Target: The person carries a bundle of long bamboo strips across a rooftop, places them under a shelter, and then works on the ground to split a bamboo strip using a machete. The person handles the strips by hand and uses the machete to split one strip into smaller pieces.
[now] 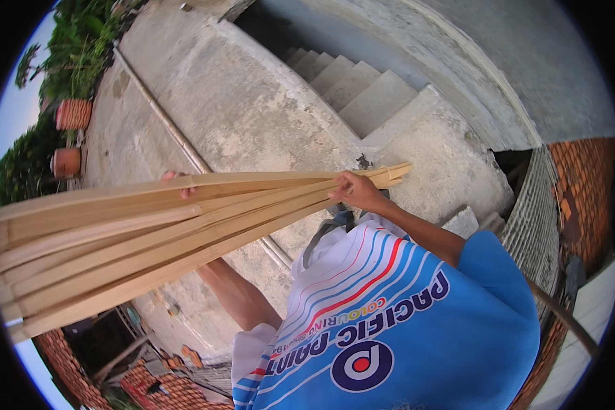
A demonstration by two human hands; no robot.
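A long bundle of pale split bamboo strips (137,253) lies across in front of me. Its strips fan out wide at the left and draw together into a narrow end at the right. Near that narrow end, my right hand (357,191) is closed on the strips. My left hand (179,184) reaches under the bundle from the near side. Its fingers curl up round the far edge, while the strips cover the palm and wrist.
A long pole (160,113) lies on the rough concrete floor (253,102), passing beneath the bundle. Concrete steps (369,96) descend through an opening ahead. Reddish pots (66,162) and green plants (82,48) line the left edge. Brickwork (588,198) rises at the right.
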